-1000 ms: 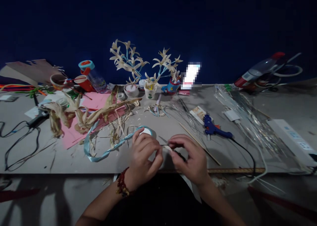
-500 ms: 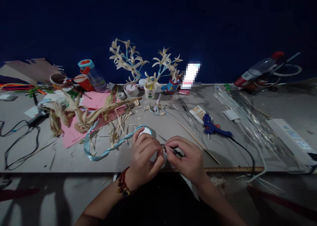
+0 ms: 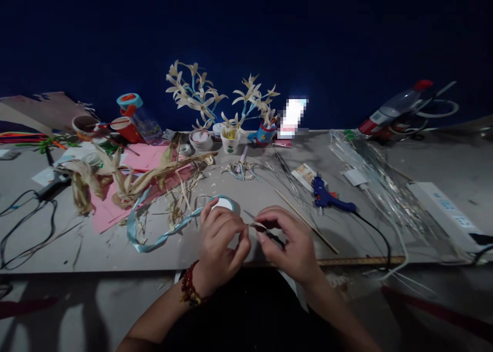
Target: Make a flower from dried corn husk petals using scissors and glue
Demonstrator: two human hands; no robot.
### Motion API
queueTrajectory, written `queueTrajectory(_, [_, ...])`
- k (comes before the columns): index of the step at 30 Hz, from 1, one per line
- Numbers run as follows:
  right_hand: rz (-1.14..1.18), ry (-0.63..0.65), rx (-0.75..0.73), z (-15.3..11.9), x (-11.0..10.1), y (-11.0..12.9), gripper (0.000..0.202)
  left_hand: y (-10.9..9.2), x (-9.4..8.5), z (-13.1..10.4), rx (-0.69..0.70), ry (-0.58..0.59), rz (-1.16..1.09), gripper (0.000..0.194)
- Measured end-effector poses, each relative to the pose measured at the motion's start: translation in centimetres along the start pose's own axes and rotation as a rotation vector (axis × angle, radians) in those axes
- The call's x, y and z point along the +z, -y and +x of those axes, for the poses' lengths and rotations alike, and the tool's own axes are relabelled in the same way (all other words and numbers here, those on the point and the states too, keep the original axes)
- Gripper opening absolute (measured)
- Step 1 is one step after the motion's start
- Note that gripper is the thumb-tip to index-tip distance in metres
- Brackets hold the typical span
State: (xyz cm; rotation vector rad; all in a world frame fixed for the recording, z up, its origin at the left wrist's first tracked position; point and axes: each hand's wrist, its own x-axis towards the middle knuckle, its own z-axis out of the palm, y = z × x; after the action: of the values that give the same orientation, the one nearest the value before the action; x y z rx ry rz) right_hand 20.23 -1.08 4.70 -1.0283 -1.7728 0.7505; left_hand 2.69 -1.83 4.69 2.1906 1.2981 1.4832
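Left hand (image 3: 220, 239) and right hand (image 3: 291, 245) pinching thin pale strip (image 3: 256, 224) between them, over bench (image 3: 185, 254); dark object (image 3: 276, 239), partly hidden, at right fingers; blue ribbon (image 3: 145, 248) left, glue gun (image 3: 332, 201) right

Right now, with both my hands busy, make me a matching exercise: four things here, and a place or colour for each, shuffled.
1. Pale strip
2. Glue gun
3. Pink paper
4. Beaded bracelet

A. Dark blue
B. Around the wrist of the left hand
C. Between the fingertips of the left and right hand
D. Partly beneath dried husks

Pairs: 1-C, 2-A, 3-D, 4-B.
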Motion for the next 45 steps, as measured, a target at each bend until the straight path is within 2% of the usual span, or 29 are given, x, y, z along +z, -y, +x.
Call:
queueTrajectory(6, [-0.078,-0.036,-0.079,0.8,1.1,0.5,0.012,-0.1,0.0,-0.1,0.022,-0.007,0.037,0.013])
queueTrajectory(11, [-0.169,-0.064,-0.09,0.2,0.2,-0.7,0.012,0.0,0.1,-0.1,0.032,0.003,0.058,0.014])
queueTrajectory(16, [-0.345,-0.307,-0.012,-0.5,-1.9,-2.2,0.013,0.2,-0.1,-0.2,0.007,-0.033,0.068,0.015])
queueTrajectory(17, [-0.329,-0.299,-0.004,-0.5,-2.1,-2.0,0.012,0.2,-0.1,-0.1,0.004,-0.034,0.068,0.015])
queueTrajectory(19, [-0.263,-0.179,-0.014,-0.4,-1.8,-1.2,0.013,0.2,-0.1,-0.1,0.006,-0.021,0.062,0.015])
queueTrajectory(22, [-0.187,-0.032,-0.057,0.1,-0.4,0.2,0.016,0.0,0.0,0.1,0.019,-0.008,0.062,0.014])
queueTrajectory(24, [-0.175,-0.033,-0.074,0.5,0.4,0.6,0.009,-0.1,0.1,0.2,0.028,-0.016,0.07,0.015])
queueTrajectory(27, [-0.193,-0.035,-0.094,0.7,0.8,0.1,0.011,-0.1,0.0,0.2,0.037,-0.025,0.077,0.016])
queueTrajectory(30, [-0.268,-0.096,-0.091,0.3,-0.3,-1.2,0.011,0.2,-0.2,-0.1,0.028,-0.036,0.075,0.015])
queueTrajectory(34, [-0.311,-0.24,-0.004,-0.3,-1.8,-2.0,0.012,0.6,-0.2,-0.4,0.003,-0.046,0.08,0.015])
queueTrajectory(39, [-0.131,-0.011,-0.012,0.0,-0.8,-0.2,0.017,0.5,0.1,-0.1,0.016,-0.012,0.077,0.014])
queueTrajectory(45, [-0.125,0.022,-0.065,1.1,0.8,0.7,0.013,0.0,0.1,0.2,0.03,0.004,0.08,0.015])
